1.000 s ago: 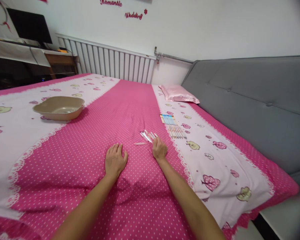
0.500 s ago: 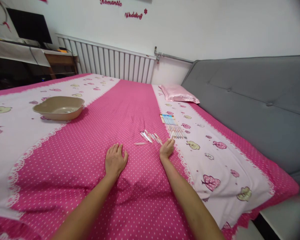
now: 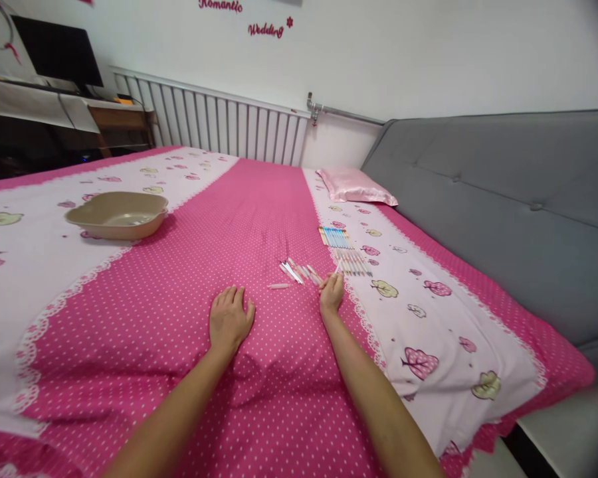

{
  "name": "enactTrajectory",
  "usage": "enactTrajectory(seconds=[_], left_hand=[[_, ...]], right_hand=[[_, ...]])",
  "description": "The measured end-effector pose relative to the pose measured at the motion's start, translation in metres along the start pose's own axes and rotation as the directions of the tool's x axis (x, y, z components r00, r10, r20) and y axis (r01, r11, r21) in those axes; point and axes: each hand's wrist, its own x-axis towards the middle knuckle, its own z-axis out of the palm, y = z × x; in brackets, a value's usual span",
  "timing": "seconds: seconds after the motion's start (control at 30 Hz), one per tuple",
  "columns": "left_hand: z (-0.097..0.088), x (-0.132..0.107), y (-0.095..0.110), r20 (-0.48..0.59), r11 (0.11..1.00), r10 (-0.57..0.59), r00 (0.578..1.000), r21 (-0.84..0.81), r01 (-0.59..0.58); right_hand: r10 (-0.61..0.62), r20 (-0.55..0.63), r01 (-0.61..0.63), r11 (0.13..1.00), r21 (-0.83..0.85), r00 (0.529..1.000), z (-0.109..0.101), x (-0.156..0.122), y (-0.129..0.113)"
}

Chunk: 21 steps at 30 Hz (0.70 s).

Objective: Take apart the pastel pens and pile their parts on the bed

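Note:
My left hand (image 3: 230,315) lies flat on the pink dotted bedspread (image 3: 259,226), fingers stretched out, holding nothing. My right hand (image 3: 331,292) is closed around a thin, pale pen (image 3: 337,267), its upper end pointing away from me beside a neat row of pale pink and brown pens (image 3: 353,263). Beyond that row lies a second row of blue and orange pens (image 3: 335,237). Several loose pens (image 3: 292,271) lie in a small pile left of my right hand. One pale pink pen (image 3: 279,286) rests apart, nearer my left hand.
A beige plastic basin (image 3: 117,229) stands on the bed at the left. Toward the back right lies a pink pillow (image 3: 356,186), with a grey padded headboard (image 3: 503,186) along the right side. A radiator (image 3: 214,116) and a desk with a monitor (image 3: 57,53) are behind.
My right hand has shifted slightly left, and the pen in it now stands at the left end of the nearer row. My left hand has stayed put.

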Motion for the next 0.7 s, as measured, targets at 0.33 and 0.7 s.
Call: enactTrajectory(seconds=[0.33, 0.7], left_hand=[[0.0010, 0.0003, 0.0002, -0.029, 1.000, 0.005, 1.000, -0.002, -0.005], [0.0011, 0.0001, -0.0002, -0.026, 1.000, 0.001, 1.000, 0.002, -0.001]], right_hand=[[0.155, -0.186, -0.171, 0.983, -0.071, 0.970, -0.0072, -0.0068, -0.0079], [0.143, -0.209, -0.151, 0.988, -0.022, 0.967, -0.0054, -0.0052, -0.0065]])
